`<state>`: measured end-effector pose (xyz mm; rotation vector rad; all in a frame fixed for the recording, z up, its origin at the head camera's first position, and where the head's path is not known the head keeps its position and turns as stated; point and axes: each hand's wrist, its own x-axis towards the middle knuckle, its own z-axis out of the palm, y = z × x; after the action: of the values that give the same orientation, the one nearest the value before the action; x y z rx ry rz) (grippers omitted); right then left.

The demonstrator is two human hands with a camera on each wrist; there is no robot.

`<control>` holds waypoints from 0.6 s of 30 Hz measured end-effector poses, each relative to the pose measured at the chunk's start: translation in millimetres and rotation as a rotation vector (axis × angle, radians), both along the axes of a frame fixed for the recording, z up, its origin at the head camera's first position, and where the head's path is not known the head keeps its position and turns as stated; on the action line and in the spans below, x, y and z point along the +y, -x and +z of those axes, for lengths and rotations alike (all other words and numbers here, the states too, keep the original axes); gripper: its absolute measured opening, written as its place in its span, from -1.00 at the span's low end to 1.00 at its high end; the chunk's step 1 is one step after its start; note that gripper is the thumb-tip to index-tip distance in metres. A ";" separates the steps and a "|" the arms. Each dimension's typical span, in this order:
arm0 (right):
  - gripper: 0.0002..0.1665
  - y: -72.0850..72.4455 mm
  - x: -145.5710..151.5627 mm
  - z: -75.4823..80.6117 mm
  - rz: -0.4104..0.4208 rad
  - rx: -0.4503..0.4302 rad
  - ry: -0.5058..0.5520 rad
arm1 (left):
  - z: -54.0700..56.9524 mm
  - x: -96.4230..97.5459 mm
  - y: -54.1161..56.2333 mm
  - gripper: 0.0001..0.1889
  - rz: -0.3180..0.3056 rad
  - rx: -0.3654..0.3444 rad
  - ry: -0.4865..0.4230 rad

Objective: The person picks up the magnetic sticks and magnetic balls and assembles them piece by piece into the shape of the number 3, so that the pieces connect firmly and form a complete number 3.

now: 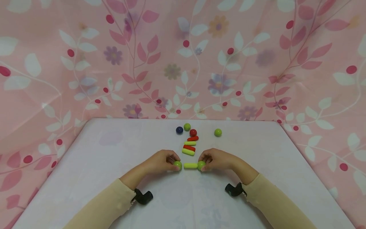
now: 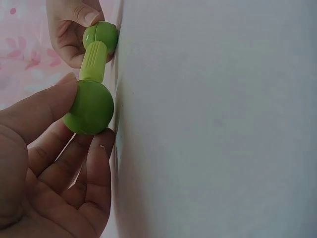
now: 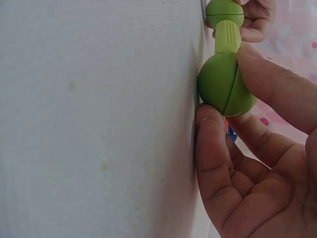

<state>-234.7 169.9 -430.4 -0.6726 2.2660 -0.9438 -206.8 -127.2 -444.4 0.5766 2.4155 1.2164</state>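
There are six balls. Four are green: the left ball (image 1: 178, 164), the right ball (image 1: 201, 165), the far ball (image 1: 187, 127) and the lone ball (image 1: 218, 132). The other two are a blue ball (image 1: 179, 130) and a red ball (image 1: 193, 133). Rods number five, three yellow-green and two red.

The left hand (image 1: 164, 162) pinches the left ball between thumb and fingers; the right hand (image 1: 218, 160) pinches the right ball likewise. Between them, low at the middle of the table (image 1: 257, 146), is the near rod (image 1: 190, 165), yellow-green. Its right end meets the right ball; in the head view a slight gap parts its left end from the left ball.

Beyond the hands, the other four rods run in a loose column: red rod (image 1: 193, 138), yellow rod (image 1: 190, 143), second red rod (image 1: 189, 148), second yellow rod (image 1: 188, 152), the last two side by side. The red ball is just past them, near the blue and far balls. The lone ball sits apart, to the right.

Fingers cover part of both held balls. A black device (image 1: 144, 197) (image 1: 233, 190) juts from each sleeve (image 1: 103, 200) (image 1: 274, 197). Floral cloth (image 1: 171, 57) hangs behind.
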 end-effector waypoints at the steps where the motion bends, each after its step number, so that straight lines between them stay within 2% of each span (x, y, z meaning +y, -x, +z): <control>1: -0.70 0.1 -0.1 -0.2 0.000 -0.001 0.000 | -0.4 0.3 0.0 -0.73 -0.001 0.000 0.002; 18: -0.71 1.9 0.3 -1.7 0.005 0.001 0.004 | -2.6 6.4 0.9 -0.71 0.019 0.001 0.011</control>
<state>-236.6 170.3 -432.1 -0.6804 2.2623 -0.9460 -207.6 -120.8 -447.0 0.5532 2.4324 1.2099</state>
